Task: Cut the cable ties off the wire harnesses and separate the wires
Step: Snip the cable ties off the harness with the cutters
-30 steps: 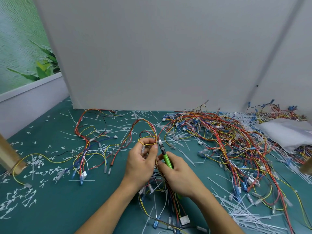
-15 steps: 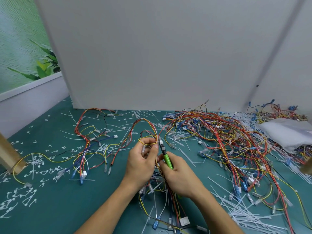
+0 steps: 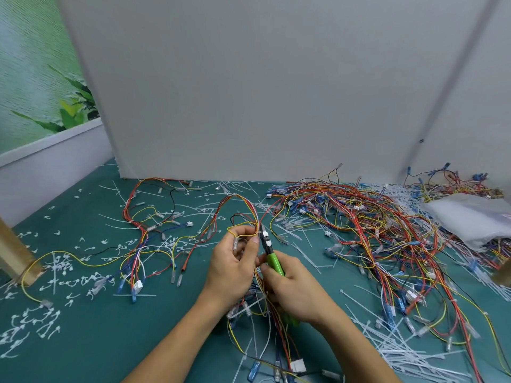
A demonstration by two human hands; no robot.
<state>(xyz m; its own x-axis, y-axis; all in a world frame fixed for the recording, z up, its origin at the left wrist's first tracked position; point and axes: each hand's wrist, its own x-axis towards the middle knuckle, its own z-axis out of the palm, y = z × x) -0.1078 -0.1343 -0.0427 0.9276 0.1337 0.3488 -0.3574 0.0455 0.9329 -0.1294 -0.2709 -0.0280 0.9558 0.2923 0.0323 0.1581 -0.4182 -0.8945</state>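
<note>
Pinching a harness (image 3: 256,221), left hand (image 3: 232,262) faces right hand (image 3: 294,290) gripping cutters (image 3: 274,261) amid wire heaps (image 3: 359,225), clipped ties (image 3: 59,272).

Two hands (image 3: 232,268) (image 3: 297,291), one cutter (image 3: 274,260), wires (image 3: 359,217) beyond counting.

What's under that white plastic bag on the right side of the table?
Red, yellow and blue wires run out from beneath the plastic bag at its far and near edges, with white cable ties beside it. Whatever lies under its middle is covered.
</note>
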